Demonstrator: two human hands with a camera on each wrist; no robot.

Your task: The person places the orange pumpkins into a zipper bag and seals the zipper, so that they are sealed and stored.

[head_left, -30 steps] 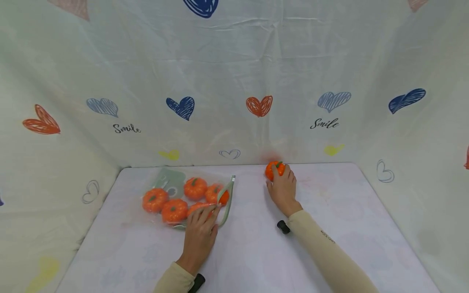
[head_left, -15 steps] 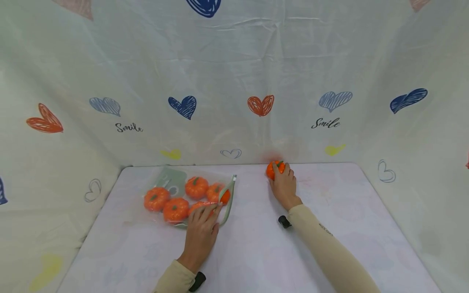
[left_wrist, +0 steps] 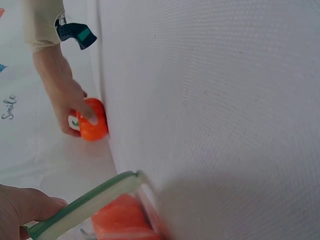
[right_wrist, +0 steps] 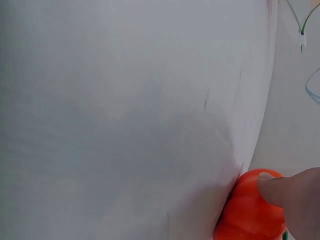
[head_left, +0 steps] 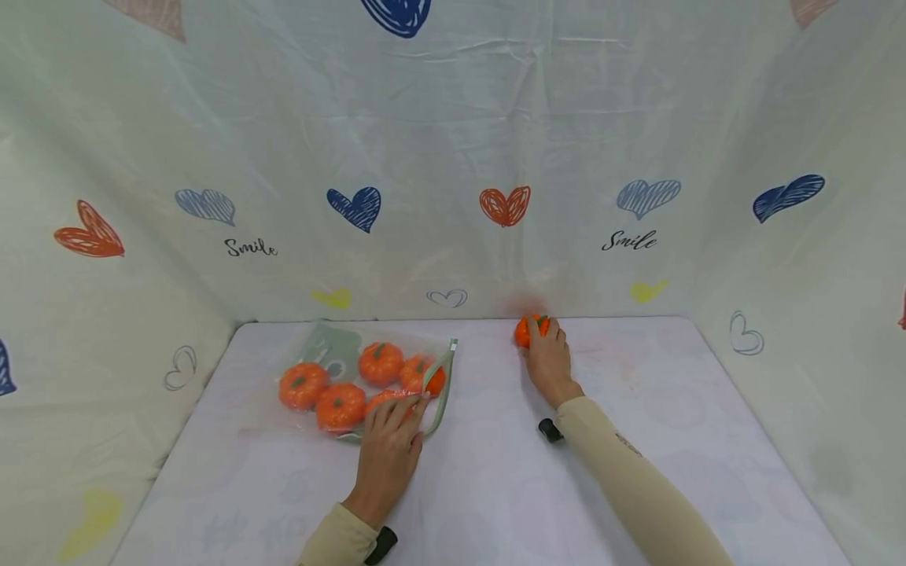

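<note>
Right now the fingers point(head_left: 546, 328) of the right hand point(head_left: 546, 363) are curled over a loose orange pumpkin point(head_left: 528, 329), which sits at the far edge of the table point(head_left: 637, 440), close against the printed backdrop point(head_left: 453, 157). The left wrist view shows thumb and fingers wrapped round its sides, so this looks like a grasp just closing, with the pumpkin not yet lifted.

The left hand point(head_left: 388, 454) lies flat, its fingers point(head_left: 396, 413) fairly straight and slightly spread, pressing on the near edge of a clear zip bag point(head_left: 333, 350) by its green mouth strip point(head_left: 442, 377). Five pumpkins point(head_left: 338, 406) already lie inside the bag, well apart from the loose one.

The step in hand seems to be picking up the last pumpkin. The next move would call for a firm lift and a carry leftward to the bag's mouth, which appears only narrowly parted and may need holding open.
</note>
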